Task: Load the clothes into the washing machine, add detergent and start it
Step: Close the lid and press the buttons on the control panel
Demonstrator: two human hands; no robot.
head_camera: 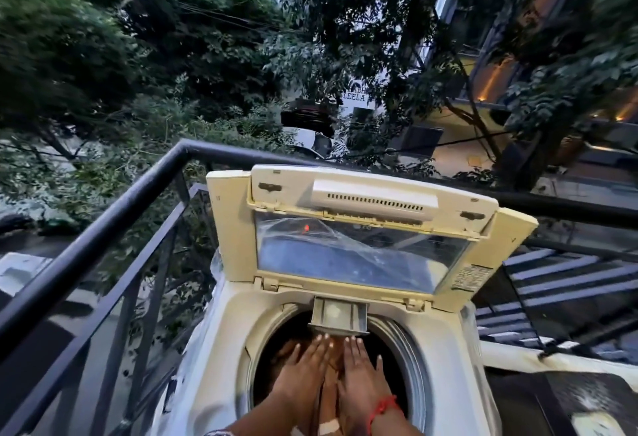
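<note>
Head view: both flat and open, left hand (303,363) and right hand (359,365) side by side over the washer (221,332) tub, fingertips at the soap drawer (340,314). Probably pushing that drawer in. Dark clothes (276,366) down inside the tub, under the raised lid (362,252).

Washing machine (221,325) yellowed matt plastic; lid window (359,256) glossy; railing (103,228) matt black metal.

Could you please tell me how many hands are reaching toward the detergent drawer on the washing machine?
2: the left hand and the right hand, side by side over the drum opening, fingers at the front edge of the pulled-out detergent drawer.
</note>
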